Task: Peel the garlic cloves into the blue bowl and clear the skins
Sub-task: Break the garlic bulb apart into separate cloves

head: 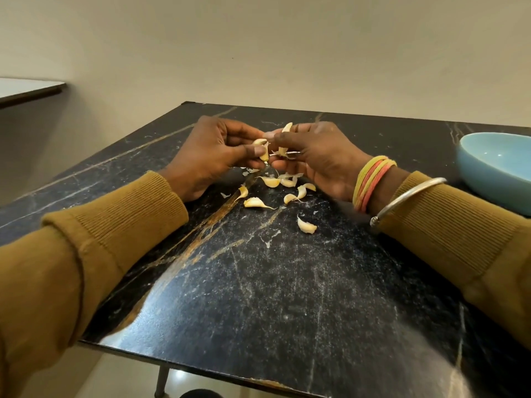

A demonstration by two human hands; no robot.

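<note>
My left hand (209, 156) and my right hand (319, 156) meet above the black marble table (258, 282). Together they pinch a pale garlic clove (263, 149) with skin partly lifted; my right hand's fingers also hold further clove pieces (286, 128). Below the hands lie several unpeeled cloves (270, 182), one more clove (307, 226) lying nearer to me, and small flakes of skin (250, 171). The blue bowl (497, 170) stands at the right edge, partly cut off, and the part of its inside that shows looks empty.
The table's near edge runs across the bottom, with a metal leg (161, 380) under it. A second table corner (28, 89) shows at the far left. A plain wall rises behind the table.
</note>
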